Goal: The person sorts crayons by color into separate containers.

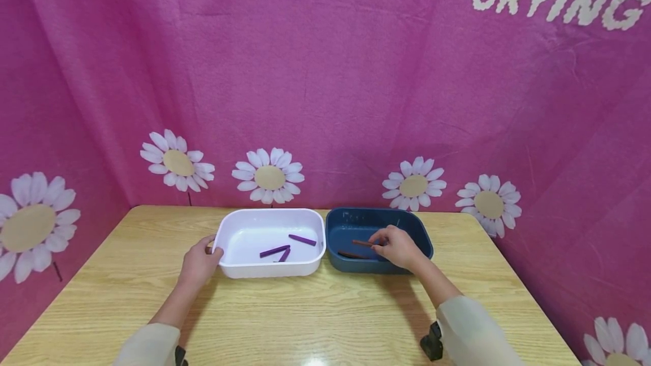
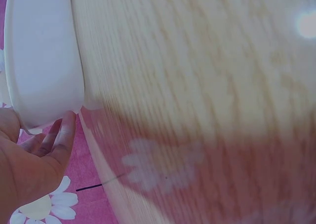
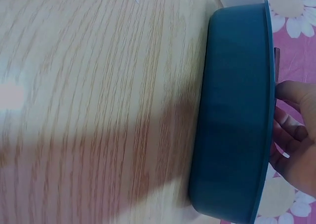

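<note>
A white plastic tray (image 1: 269,270) holds several purple crayons (image 1: 302,239). My left hand (image 1: 200,262) grips its left end, with the thumb over the rim and the fingers against the outer wall; the left wrist view shows this hand (image 2: 39,160) at the tray's corner (image 2: 44,61). Beside it stands a dark blue tray (image 1: 351,265). Over that tray's inside, my right hand (image 1: 399,247) pinches a brown crayon (image 1: 361,243) between thumb and fingertips. Another brown crayon (image 1: 352,255) lies on the blue tray's floor. In the right wrist view the blue wall (image 3: 232,110) hides part of the fingers.
Both trays stand side by side near the back of a light wooden table (image 1: 315,321). A pink cloth (image 1: 325,100) with daisies hangs behind and at both sides, right at the table's back edge.
</note>
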Tool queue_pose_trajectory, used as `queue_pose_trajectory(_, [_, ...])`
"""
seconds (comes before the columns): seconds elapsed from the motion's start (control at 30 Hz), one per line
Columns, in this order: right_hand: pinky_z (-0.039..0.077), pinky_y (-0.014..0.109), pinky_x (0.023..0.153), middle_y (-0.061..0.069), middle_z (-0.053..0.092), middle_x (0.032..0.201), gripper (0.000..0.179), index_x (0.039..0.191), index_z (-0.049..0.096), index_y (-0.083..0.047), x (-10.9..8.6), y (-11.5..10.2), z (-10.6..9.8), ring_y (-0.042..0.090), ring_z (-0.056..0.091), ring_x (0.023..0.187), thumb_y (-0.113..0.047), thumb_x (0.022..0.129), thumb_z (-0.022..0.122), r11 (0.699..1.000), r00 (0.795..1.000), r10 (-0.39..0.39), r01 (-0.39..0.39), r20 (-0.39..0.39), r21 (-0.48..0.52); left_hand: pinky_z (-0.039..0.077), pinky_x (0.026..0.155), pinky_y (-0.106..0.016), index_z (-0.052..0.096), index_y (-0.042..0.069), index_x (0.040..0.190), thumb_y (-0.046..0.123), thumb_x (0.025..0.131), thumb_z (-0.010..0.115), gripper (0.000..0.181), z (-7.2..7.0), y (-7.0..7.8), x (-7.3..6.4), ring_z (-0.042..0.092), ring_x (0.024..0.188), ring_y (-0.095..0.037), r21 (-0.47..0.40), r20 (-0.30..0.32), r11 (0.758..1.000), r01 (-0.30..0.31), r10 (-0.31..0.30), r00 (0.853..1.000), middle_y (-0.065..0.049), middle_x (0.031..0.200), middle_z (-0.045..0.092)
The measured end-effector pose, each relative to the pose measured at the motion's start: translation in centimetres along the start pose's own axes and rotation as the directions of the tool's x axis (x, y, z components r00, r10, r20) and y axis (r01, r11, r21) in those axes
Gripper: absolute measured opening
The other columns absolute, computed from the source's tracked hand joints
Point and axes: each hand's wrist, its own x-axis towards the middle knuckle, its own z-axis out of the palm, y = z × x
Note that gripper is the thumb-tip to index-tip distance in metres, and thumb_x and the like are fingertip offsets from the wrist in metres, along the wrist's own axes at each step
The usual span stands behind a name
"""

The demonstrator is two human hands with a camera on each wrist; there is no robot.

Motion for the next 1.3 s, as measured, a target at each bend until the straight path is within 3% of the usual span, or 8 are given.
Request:
queue_pose_trajectory(0.97, [0.042,0.029,0.064,0.005,0.060,0.083,0.011,0.092,0.072,-0.009,1.9,0.4,1.5,0.016,0.049,0.074,-0.011,0.084,0.064,0.999,0.999,0.033,-0.033,0.014,-0.005,0.042,0.060,-0.023,0.041,-0.009,0.135,0.014,0.088,0.048,0.052,0.0,-0.2,-0.1,0.053,0.083,-0.028,-0.013,-0.021,1.000,-0.011,0.011,1.000,-0.025,0.098,0.058])
queue_pose_trajectory(1.3, [0.050,0.037,0.076,0.008,0.068,0.095,0.014,0.097,0.071,-0.008,1.8,0.6,1.8,0.020,0.060,0.086,-0.011,0.087,0.061,0.998,0.998,0.060,-0.060,0.027,-0.004,0.043,0.061,-0.023,0.039,-0.007,0.137,0.015,0.090,0.047,0.053,0.1,0.0,-0.1,0.052,0.086,-0.028,-0.024,-0.002,0.999,0.026,-0.026,1.000,-0.024,0.101,0.056])
